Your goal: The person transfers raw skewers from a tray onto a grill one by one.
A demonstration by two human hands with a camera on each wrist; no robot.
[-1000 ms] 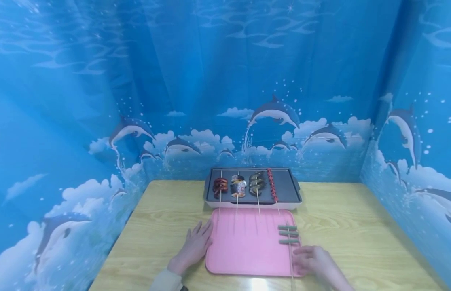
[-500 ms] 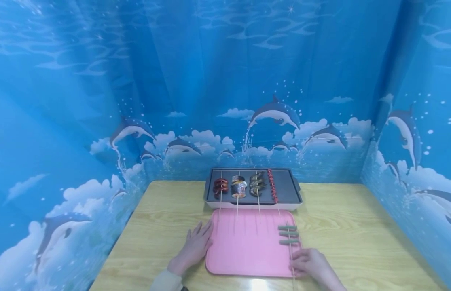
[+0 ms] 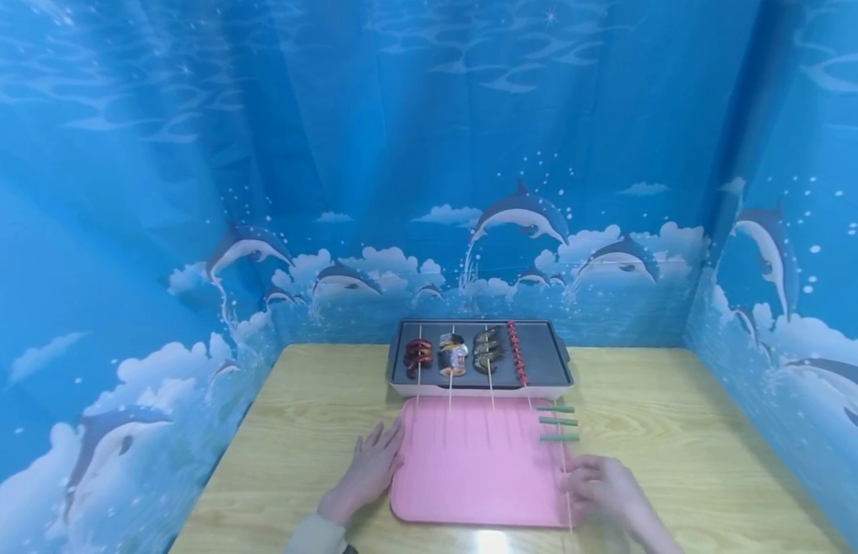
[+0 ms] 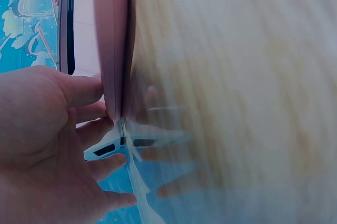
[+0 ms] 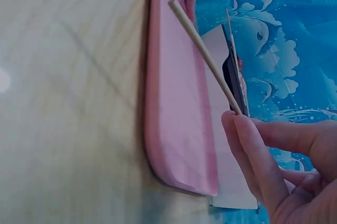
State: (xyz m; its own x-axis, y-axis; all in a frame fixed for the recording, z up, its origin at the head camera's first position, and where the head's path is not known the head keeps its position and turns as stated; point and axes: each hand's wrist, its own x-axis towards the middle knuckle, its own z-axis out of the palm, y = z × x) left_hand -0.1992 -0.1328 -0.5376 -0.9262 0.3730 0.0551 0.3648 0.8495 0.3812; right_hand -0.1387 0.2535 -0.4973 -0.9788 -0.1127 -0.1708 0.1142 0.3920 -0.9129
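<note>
A skewer (image 5: 204, 50) is pinched between the thumb and fingers of my right hand (image 3: 605, 490), its bare end rising past the fingertips in the right wrist view. In the head view the skewer's three green pieces (image 3: 559, 422) hang over the right edge of the pink tray (image 3: 477, 485). My left hand (image 3: 371, 464) rests at the tray's left edge, its fingers stretched out; in the left wrist view the fingertips are right at the tray's rim (image 4: 111, 50).
Behind the tray stands a dark griddle (image 3: 545, 354) with a pale base. On it lie a dark red skewer (image 3: 419, 354), a fish-like skewer (image 3: 453, 355), a shrimp-like skewer (image 3: 487, 350) and a thin red one (image 3: 517, 354). Their sticks reach toward the tray. A blue dolphin-print curtain (image 3: 373, 154) surrounds the wooden table (image 3: 650, 431).
My right hand has drawn the green skewer up and forward, toward the griddle and slightly right, off its earlier place on the tray. The left hand stays where it was.
</note>
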